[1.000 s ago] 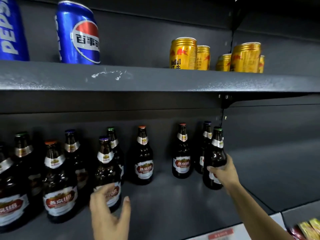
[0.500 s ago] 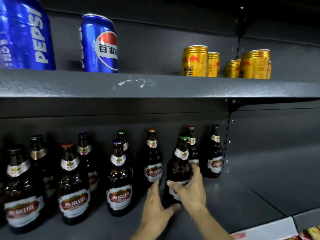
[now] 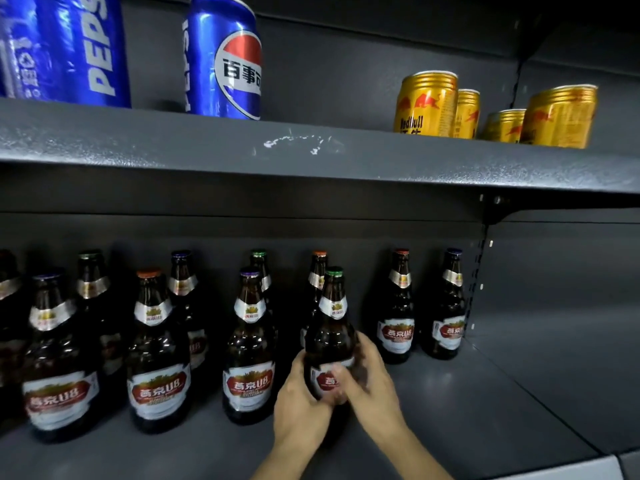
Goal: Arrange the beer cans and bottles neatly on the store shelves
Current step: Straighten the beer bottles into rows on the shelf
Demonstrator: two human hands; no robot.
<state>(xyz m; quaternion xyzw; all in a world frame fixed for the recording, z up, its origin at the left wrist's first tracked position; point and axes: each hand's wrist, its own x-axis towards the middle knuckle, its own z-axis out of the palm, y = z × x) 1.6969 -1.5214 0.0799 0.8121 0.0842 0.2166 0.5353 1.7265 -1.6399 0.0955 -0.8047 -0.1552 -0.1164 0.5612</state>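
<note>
The green-capped bottle [image 3: 331,336] is being gripped by both hands low on its body: left hand [image 3: 300,407] is being wrapped around its left side, right hand [image 3: 372,386] around its right side, with right fingers [image 3: 337,375] being curled across the front label. The bottle is being held upright on the lower shelf [image 3: 450,410], in the front row, label partly covered by the grip. Just left of it, the purple-capped bottle [image 3: 250,348] is standing apart from the left hand; an orange-capped bottle [image 3: 318,271] is being partly hidden right behind the held one. Two bottles [image 3: 398,310] are standing to the right, further back. Pepsi cans [image 3: 223,60] and gold cans [image 3: 427,105] are sitting on the upper shelf [image 3: 207,143].
</note>
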